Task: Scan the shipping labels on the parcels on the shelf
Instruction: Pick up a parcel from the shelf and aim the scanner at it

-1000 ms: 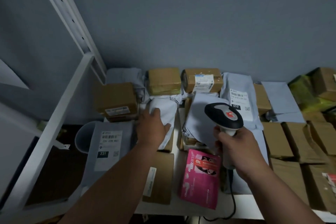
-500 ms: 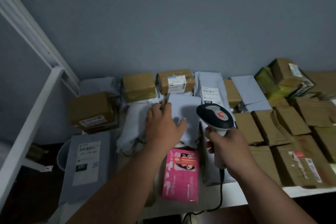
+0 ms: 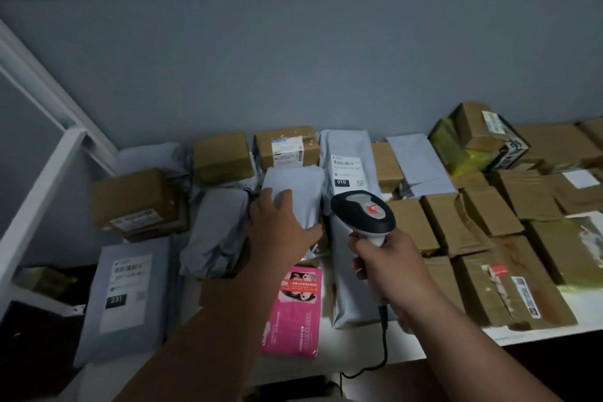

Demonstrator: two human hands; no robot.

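Observation:
My right hand (image 3: 388,263) grips the handle of a corded barcode scanner (image 3: 362,213), its black and grey head above a long grey mailer bag labelled 010 (image 3: 346,170). My left hand (image 3: 280,227) lies on a plain grey mailer bag (image 3: 295,188) in the middle of the shelf, fingers spread over it and thumb at its right side. No label shows on that bag. A pink packet (image 3: 295,310) lies near the front edge. A grey bag labelled 231 (image 3: 125,290) lies at the front left.
Brown cardboard boxes (image 3: 483,225) fill the right half of the white shelf (image 3: 535,331). Labelled boxes (image 3: 287,148) stand along the back wall and at the left (image 3: 137,199). A white shelf post (image 3: 36,202) rises at the left. A yellow-wrapped box (image 3: 470,140) sits at the back right.
The view has swung to the right, showing more brown boxes. My left hand has shifted from the crumpled left bag onto the middle grey bag. The scanner stays in my right hand.

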